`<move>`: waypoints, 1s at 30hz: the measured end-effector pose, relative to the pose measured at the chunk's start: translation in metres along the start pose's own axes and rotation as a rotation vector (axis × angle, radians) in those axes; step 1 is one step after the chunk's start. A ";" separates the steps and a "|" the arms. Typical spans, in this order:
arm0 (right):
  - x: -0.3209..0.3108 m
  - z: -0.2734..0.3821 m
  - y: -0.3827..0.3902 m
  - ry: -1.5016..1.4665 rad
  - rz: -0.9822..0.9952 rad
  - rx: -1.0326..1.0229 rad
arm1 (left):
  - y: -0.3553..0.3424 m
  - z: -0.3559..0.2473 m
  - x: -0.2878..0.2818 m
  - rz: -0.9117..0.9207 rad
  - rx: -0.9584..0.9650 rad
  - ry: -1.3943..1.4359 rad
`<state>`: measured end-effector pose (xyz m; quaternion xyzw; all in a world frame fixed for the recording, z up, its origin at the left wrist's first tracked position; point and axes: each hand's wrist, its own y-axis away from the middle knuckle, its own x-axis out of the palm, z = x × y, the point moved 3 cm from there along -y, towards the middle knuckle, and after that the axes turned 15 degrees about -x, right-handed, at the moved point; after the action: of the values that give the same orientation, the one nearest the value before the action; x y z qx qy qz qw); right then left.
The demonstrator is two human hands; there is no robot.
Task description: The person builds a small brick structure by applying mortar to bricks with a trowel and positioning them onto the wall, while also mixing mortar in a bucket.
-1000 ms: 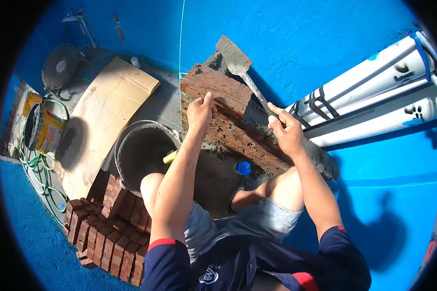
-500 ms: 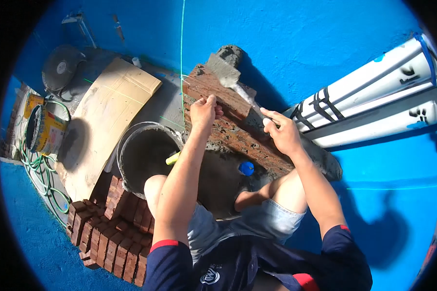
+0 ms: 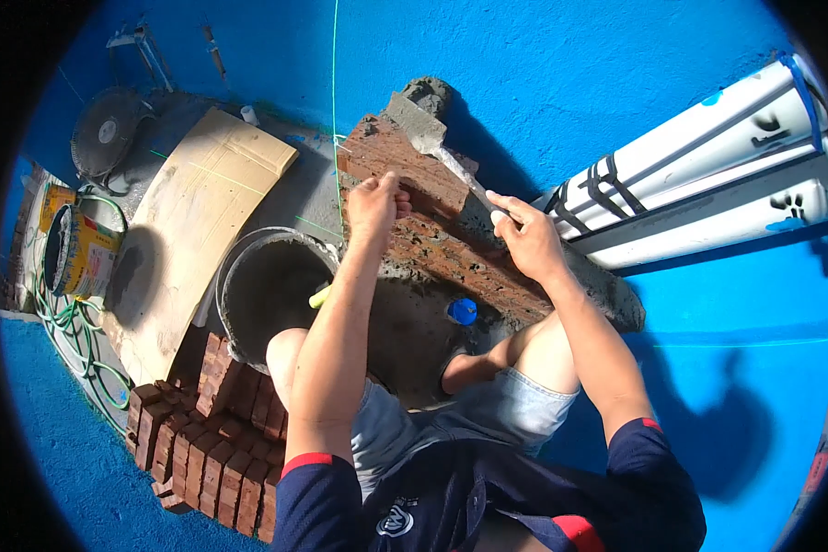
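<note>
A trowel [image 3: 416,122] with a mortar-grey blade is in my right hand [image 3: 532,241], its fingers closed round the handle. Its blade lies over the far end of a low brick wall [image 3: 400,152], beside a lump of mortar [image 3: 429,95]. My left hand [image 3: 374,207] hovers over the wall's left side, thumb and fingers closed together. Whatever they pinch, if anything, is too small to tell. Rough mortar covers parts of the wall's near side. A black bucket [image 3: 233,317] stands left of my left forearm, with a yellow-green handle [image 3: 320,296] showing at its edge.
Stacked bricks [image 3: 207,460] sit at the lower left. A cardboard sheet [image 3: 202,212] lies beyond the bucket, near a round fan [image 3: 106,132], a yellow pail [image 3: 92,253] and a green hose [image 3: 87,345]. White wrapped lengths [image 3: 690,156] lean at right. A blue cap [image 3: 463,311] is near my foot.
The whole view has shifted slightly. Both hands and the trowel keep nearly the same place over the wall; the trowel blade looks sharper now.
</note>
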<state>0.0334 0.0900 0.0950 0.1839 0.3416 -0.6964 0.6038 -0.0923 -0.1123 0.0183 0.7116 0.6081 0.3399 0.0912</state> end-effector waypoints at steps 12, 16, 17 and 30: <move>0.082 -0.008 0.088 -0.137 0.243 0.094 | 0.062 -0.101 -0.090 -0.427 0.605 0.408; 0.136 -0.016 0.075 -0.090 0.304 0.171 | 0.061 -0.097 -0.083 -0.357 0.598 0.379; 0.150 -0.023 0.069 0.021 0.330 0.204 | 0.061 -0.097 -0.085 -0.351 0.608 0.358; 0.151 -0.059 0.054 0.051 0.131 0.176 | 0.059 -0.103 -0.090 -0.306 0.579 0.296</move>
<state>0.0458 0.0214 -0.0606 0.2757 0.2816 -0.6777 0.6208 -0.1087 -0.2389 0.0939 0.5517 0.7853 0.2353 -0.1537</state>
